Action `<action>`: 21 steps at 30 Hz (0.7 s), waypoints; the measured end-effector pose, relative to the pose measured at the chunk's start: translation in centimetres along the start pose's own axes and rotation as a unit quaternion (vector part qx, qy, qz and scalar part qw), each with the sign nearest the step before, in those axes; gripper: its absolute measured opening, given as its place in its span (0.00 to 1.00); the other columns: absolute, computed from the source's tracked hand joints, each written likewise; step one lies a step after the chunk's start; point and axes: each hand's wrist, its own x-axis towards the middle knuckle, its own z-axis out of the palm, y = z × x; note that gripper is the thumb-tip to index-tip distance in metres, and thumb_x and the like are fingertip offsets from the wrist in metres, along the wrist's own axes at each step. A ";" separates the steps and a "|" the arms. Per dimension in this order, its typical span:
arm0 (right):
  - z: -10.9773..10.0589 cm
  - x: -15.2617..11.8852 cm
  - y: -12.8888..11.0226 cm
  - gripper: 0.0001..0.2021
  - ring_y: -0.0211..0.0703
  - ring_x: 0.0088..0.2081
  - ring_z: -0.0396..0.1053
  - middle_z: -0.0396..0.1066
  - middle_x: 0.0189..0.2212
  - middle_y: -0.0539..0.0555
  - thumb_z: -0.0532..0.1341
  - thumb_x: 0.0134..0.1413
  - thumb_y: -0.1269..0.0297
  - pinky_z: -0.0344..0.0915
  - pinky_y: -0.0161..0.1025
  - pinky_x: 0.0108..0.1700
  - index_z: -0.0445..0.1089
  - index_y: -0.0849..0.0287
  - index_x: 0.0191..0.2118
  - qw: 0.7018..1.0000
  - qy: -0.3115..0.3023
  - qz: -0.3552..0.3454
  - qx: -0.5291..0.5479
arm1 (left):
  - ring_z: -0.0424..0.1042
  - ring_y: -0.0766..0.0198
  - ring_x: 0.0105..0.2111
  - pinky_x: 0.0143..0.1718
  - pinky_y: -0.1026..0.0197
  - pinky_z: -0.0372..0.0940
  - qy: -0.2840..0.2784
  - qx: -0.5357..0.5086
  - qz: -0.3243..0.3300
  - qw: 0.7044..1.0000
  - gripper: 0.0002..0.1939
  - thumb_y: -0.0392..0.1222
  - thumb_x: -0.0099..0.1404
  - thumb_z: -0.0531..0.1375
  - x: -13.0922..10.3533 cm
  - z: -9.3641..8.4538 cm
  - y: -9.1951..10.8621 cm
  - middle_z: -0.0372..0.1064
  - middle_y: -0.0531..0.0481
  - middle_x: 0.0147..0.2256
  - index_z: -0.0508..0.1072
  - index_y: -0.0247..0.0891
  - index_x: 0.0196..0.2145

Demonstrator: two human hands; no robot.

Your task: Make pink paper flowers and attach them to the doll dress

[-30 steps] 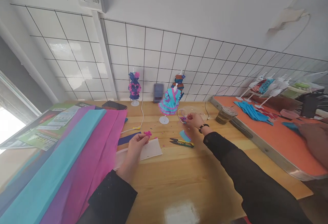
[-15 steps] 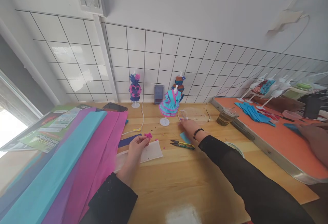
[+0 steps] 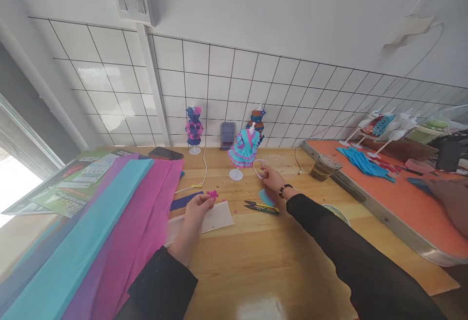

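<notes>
Fingers [image 3: 208,202] of left hand [image 3: 195,211] pinched, holding pink flower [image 3: 212,193]

Flower bit [image 3: 212,193] = solid hot pink. Ctr dress [image 3: 244,150] turq w/ pink trim bands + pink diag strap. L-side dress [image 3: 193,129] navy w/ pink bits; rear dress [image 3: 258,116] brown/blue, banded. Snips [image 3: 262,207]: dk blades, yel/grn handle. Big sheets [image 3: 137,203]: pink, turq, purple, greyish blue. Strip [image 3: 185,201] navy, flat paper [image 3: 217,216] off-wht. Sleeves [image 3: 329,242] + bracelet [image 3: 282,191] blk. Worktop [image 3: 234,266] lt tan, wood grain; adj. table [image 3: 387,195] orange, metallic-gry edge. Tiles [image 3: 219,86] wht w/ blk grid.
</notes>
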 end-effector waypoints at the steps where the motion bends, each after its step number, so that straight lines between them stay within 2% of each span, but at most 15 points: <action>1: 0.1 0.0 0.1 0.24 0.43 0.34 0.70 0.73 0.32 0.55 0.56 0.43 0.78 0.64 0.37 0.37 0.62 0.65 0.51 1.000 0.001 0.004 0.028 | 0.64 0.69 0.24 0.32 0.62 0.60 0.000 0.001 0.000 1.000 0.16 0.44 0.39 0.69 0.0 0.0 0.0 0.68 0.52 0.23 0.70 0.33 0.24; 5: -0.1 -0.2 0.4 0.20 0.41 0.31 0.71 0.74 0.28 0.53 0.57 0.46 0.72 0.66 0.36 0.35 0.65 0.65 0.49 0.990 -0.001 0.021 0.139 | 0.64 0.70 0.24 0.32 0.63 0.59 -0.002 0.005 -0.001 1.000 0.16 0.44 0.40 0.69 -0.1 0.0 0.1 0.67 0.52 0.23 0.70 0.33 0.25; 9: -0.7 -0.7 0.3 0.17 0.40 0.28 0.72 0.75 0.28 0.55 0.51 0.54 0.70 0.67 0.35 0.30 0.65 0.67 0.49 0.973 0.004 0.044 0.228 | 0.64 0.69 0.25 0.33 0.63 0.59 -0.007 0.006 -0.002 1.000 0.16 0.44 0.41 0.68 -0.1 0.0 0.1 0.68 0.52 0.24 0.70 0.33 0.26; 13: -1.4 -1.3 -0.1 0.19 0.38 0.25 0.70 0.73 0.24 0.52 0.58 0.49 0.69 0.65 0.33 0.27 0.65 0.65 0.49 0.958 0.036 0.059 0.277 | 0.64 0.69 0.25 0.33 0.62 0.59 -0.006 0.009 -0.001 1.000 0.17 0.44 0.40 0.69 0.0 0.0 0.1 0.68 0.51 0.24 0.69 0.33 0.25; 15: -1.9 -1.6 -0.4 0.17 0.36 0.23 0.68 0.71 0.21 0.49 0.61 0.46 0.67 0.64 0.32 0.26 0.68 0.64 0.45 0.952 0.056 0.065 0.293 | 0.64 0.68 0.25 0.33 0.62 0.59 -0.005 0.011 -0.001 1.000 0.17 0.44 0.40 0.69 0.0 0.0 0.1 0.68 0.51 0.24 0.69 0.33 0.25; 18: -2.7 -2.1 -0.9 0.10 0.33 0.17 0.62 0.66 0.16 0.47 0.60 0.47 0.61 0.60 0.32 0.21 0.70 0.64 0.31 0.943 0.073 0.074 0.315 | 0.65 0.68 0.25 0.33 0.62 0.59 -0.006 0.016 0.002 1.000 0.17 0.44 0.40 0.69 -0.2 0.1 0.2 0.68 0.51 0.24 0.69 0.33 0.25; 21: -3.4 -2.7 -1.3 0.17 0.31 0.12 0.54 0.58 0.10 0.46 0.56 0.50 0.53 0.54 0.31 0.17 0.65 0.61 0.21 0.938 0.073 0.079 0.329 | 0.64 0.69 0.24 0.32 0.63 0.59 -0.011 0.026 0.005 1.000 0.16 0.44 0.41 0.68 -0.3 0.1 0.4 0.67 0.51 0.24 0.70 0.33 0.25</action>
